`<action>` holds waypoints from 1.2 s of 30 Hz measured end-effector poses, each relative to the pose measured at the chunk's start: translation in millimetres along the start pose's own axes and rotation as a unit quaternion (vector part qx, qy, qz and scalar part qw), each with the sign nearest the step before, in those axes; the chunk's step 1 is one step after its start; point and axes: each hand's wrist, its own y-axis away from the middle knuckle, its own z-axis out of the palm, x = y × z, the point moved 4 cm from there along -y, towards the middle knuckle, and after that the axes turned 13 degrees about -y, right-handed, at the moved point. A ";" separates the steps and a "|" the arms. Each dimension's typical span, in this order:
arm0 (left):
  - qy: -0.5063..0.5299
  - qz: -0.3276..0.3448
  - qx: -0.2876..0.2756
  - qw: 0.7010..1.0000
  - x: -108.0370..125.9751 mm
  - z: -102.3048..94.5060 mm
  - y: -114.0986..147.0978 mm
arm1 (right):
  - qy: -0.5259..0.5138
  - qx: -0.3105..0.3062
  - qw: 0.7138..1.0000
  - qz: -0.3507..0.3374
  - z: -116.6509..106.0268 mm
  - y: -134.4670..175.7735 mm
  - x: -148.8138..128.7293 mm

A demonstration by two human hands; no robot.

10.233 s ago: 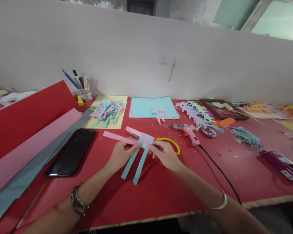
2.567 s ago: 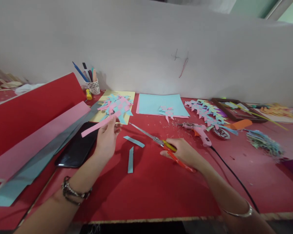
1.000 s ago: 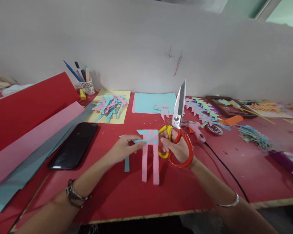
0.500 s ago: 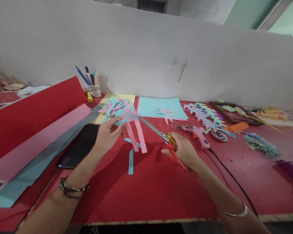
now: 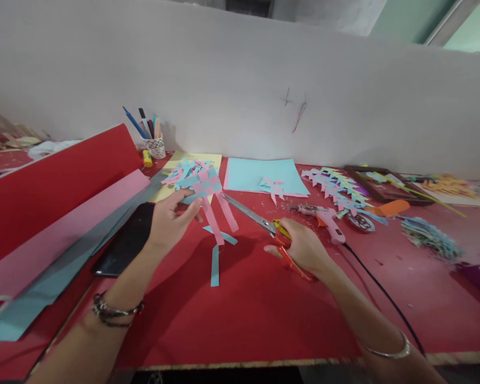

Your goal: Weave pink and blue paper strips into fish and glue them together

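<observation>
My left hand [image 5: 175,217] pinches a woven paper piece [image 5: 206,184] of pink and light blue strips, with two pink strips hanging down from it. In my right hand [image 5: 304,245] is a pair of scissors [image 5: 260,217] with yellow and orange-red handles. Its blades point left, and their tips are close beside the hanging pink strips; whether they touch, I cannot tell. Beneath the piece, two cut blue paper strips [image 5: 215,266] lie on the red tabletop [image 5: 244,320].
Behind the woven piece is a heap of pink and blue paper bits [image 5: 184,173]. A pink glue gun [image 5: 326,218] with a black cord lies right of my right hand. A dark phone or tablet [image 5: 124,240] and long folded paper sheets [image 5: 72,218] lie at left. Blue sheets [image 5: 260,170] lie behind.
The woven piece has turned and shifted slightly left in my left hand, so its pink strips slant differently. The scissors have stayed nearly in place.
</observation>
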 end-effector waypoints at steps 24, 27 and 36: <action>-0.022 0.027 -0.022 0.999 0.2 5.2 1.3 | -0.024 -0.068 0.997 0.028 -2.6 1.2 -6.3; -0.025 0.022 -0.021 0.999 0.2 4.9 1.1 | -0.027 -0.072 0.997 0.027 -3.2 0.9 -6.8; -0.016 0.024 -0.029 0.999 -2.2 5.8 1.1 | -0.046 -0.087 0.995 0.030 -1.3 1.2 -4.5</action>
